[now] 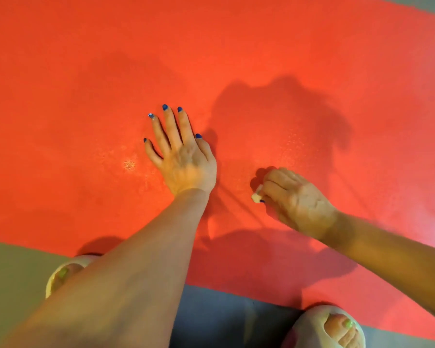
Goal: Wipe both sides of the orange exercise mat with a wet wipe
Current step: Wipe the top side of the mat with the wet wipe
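The orange exercise mat (236,59) lies flat and fills most of the view. My left hand (183,156) rests palm down on its middle, fingers straight and spread. To the right, my right hand (296,199) presses on the mat with curled fingers. It grips a small bunched white wet wipe (256,195), of which only a bit shows at the fingertips. A pale glistening patch (129,165) sits on the mat left of my left hand.
The mat's near edge runs across the bottom, with grey floor (224,320) below it. My two feet in light open-toed slippers stand at that edge, one at lower left (65,272), one at lower right (332,327).
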The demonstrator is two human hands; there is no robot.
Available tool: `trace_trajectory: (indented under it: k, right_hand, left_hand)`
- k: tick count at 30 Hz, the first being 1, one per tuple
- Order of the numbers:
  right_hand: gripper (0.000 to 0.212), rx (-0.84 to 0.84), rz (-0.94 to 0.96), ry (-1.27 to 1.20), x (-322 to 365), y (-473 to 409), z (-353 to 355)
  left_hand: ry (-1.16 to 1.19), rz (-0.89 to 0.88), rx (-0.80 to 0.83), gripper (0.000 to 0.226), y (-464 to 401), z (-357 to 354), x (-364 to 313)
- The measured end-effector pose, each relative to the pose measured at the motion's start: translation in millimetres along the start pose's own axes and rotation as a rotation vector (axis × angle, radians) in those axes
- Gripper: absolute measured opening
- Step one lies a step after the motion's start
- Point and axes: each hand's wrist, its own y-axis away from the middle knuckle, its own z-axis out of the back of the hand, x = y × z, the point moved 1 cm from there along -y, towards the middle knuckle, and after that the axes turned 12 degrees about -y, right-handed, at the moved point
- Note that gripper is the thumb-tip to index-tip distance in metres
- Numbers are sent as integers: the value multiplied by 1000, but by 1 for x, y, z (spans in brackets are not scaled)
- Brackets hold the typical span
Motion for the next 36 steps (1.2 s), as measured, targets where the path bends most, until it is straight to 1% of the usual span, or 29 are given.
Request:
trace_trajectory:
  k: [2,4,5,7,11,14,16,18,19,20,21,22,25,27,30,33,34,36]
  right_hand:
    - [9,-56,-23,9,2,-41,-10]
    - [12,-135,-54,13,8,-82,-18]
    - [13,-149,-49,18,8,-92,-19]
    - [11,-121,-12,20,3,-84,-11]
    - [24,-58,-59,-2,-25,-30,23]
    - [18,-26,-49,34,-30,-36,21]
    - [15,-80,-43,31,-20,-70,7]
    - [3,-155,-58,25,-8,-107,-3]
    - [5,-172,-65,37,-6,-117,-3]
    - [6,-165,-72,65,-9,-116,0]
    - [3,-163,-102,88,-13,-105,7]
    - [4,-188,-145,104,-21,-88,14]
    - [10,-346,-314,78,-40,-37,38]
    - [10,-421,-379,58,-44,-31,39]
    - [7,-504,-424,49,-41,-42,26]
    - [14,-555,-435,-13,-38,-36,21]
    - [15,-569,-427,-24,-37,-33,22]
    - [15,-562,-431,-19,-37,-33,25]
  left_hand:
    - [8,-7,-17,61,1,-1,2]
    - [12,-13,-33,61,1,-2,4]
    - [18,-13,-38,61,1,-2,4]
    - [25,-17,-44,60,1,-2,5]
    - [7,-9,-25,59,0,0,3]
    - [-11,-8,-20,60,1,1,2]
    - [-1,-18,-29,62,1,-1,2]
    - [6,-26,-46,63,0,-2,4]
    - [4,-24,-57,63,0,-3,5]
    - [7,-23,-64,62,-1,-3,6]
    - [16,-23,-64,62,-2,-3,5]
    - [21,-20,-60,62,-2,-2,4]
    - [12,-7,-41,62,0,0,1]
    - [5,-2,-47,62,-2,-1,-1]
    - [7,-22,-57,61,-1,-4,1]
    - [28,-21,-57,62,0,-4,1]
    - [40,-5,-67,62,-2,-2,-4]
    - [103,108,-94,59,-11,-1,-19]
